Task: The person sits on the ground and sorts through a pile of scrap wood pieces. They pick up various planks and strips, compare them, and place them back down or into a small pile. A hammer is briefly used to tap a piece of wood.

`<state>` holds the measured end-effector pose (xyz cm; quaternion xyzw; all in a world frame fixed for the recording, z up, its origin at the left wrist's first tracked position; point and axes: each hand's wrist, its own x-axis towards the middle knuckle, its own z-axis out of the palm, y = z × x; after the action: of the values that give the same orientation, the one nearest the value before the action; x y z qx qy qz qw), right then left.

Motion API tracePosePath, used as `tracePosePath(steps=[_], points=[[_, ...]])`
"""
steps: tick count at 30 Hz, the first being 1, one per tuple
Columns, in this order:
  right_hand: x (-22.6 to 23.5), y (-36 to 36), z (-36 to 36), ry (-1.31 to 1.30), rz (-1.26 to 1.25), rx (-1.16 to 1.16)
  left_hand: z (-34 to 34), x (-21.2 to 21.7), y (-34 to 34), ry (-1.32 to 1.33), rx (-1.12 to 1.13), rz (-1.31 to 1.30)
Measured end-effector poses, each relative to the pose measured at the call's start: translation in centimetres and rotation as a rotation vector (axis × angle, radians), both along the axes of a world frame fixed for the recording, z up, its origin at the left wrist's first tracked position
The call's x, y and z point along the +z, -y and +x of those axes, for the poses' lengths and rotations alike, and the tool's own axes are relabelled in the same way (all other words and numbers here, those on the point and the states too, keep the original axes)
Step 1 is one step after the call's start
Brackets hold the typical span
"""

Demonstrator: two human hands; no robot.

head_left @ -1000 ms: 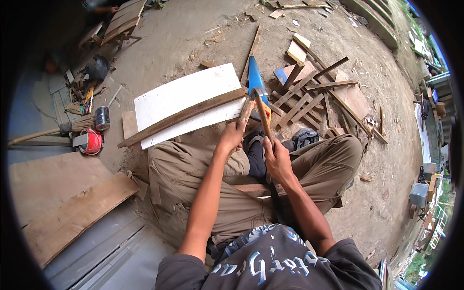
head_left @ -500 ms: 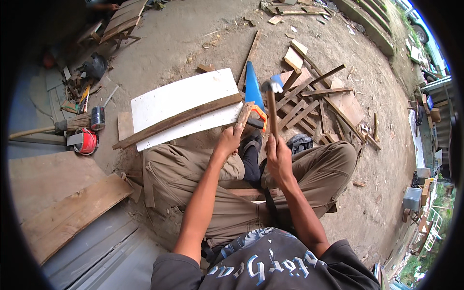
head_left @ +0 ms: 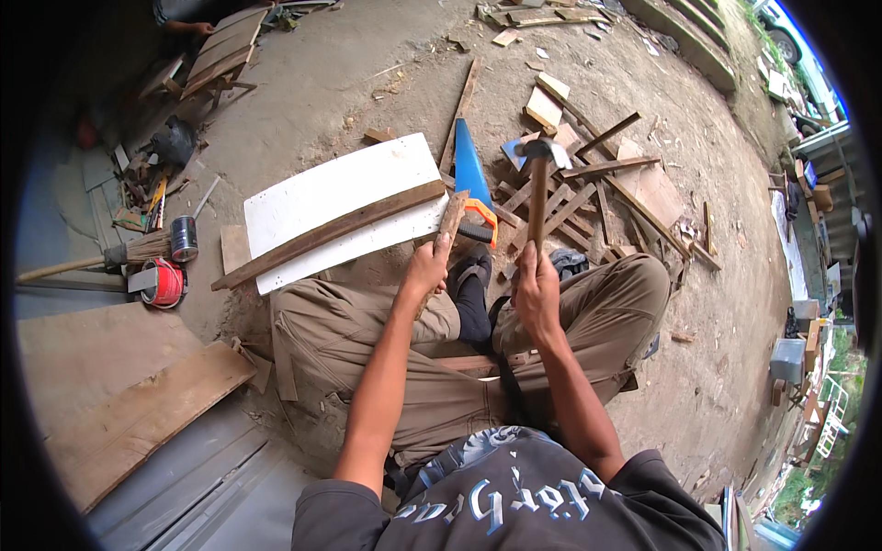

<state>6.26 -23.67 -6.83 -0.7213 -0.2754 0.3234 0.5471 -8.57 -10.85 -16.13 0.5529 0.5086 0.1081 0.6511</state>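
Note:
My left hand [head_left: 428, 267] is closed around a short wooden stick [head_left: 452, 215], which points up and away from me. In my right hand [head_left: 536, 292] is a claw hammer [head_left: 538, 197], gripped by its wooden handle with the metal head up. The hammer head is apart from the stick. Left of the stick, a long dark wood strip [head_left: 331, 232] lies across a white board [head_left: 340, 184]. A handsaw [head_left: 470, 165] with a blue blade and an orange and black handle lies just beyond the stick.
Several loose wood pieces [head_left: 588, 197] are heaped at the right. At the left stand a red can [head_left: 163, 283], a dark can [head_left: 184, 239] and a brush [head_left: 142, 250]. Planks [head_left: 152, 413] lie at lower left. Another person's hand [head_left: 204, 28] shows at a wooden table [head_left: 225, 46].
The hammer has swung slightly right, and its head has turned. My left hand and the stick have shifted a little left. The whole view has also moved slightly.

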Motion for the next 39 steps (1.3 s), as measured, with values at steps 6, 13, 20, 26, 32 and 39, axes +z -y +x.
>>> tracePosePath(steps=[6, 13, 20, 26, 32, 39], points=[[3.0, 3.0, 0.6, -0.203, 0.026, 0.035, -2.3, 3.6, -0.8, 0.692, -0.086, -0.491], [1.4, 3.2, -3.0, -0.355, 0.131, 0.053, -3.4, 5.3, 1.8, 1.042, -0.235, -0.728], [1.9, 3.9, -2.2, -0.142, 0.071, 0.169, -3.3, 5.4, 3.3, 1.097, -0.195, -0.789], [1.6, 5.1, -1.0, -0.088, 0.046, 0.172, -3.1, 5.5, 3.3, 1.028, -0.23, -0.737], [2.5, 6.0, -1.0, -0.193, 0.043, 0.149, -2.9, 5.7, 3.0, 0.986, -0.28, -0.7], [2.3, 6.3, 1.0, -0.027, 0.02, 0.202, -2.5, 6.5, 2.7, 0.678, -0.165, -0.366]])
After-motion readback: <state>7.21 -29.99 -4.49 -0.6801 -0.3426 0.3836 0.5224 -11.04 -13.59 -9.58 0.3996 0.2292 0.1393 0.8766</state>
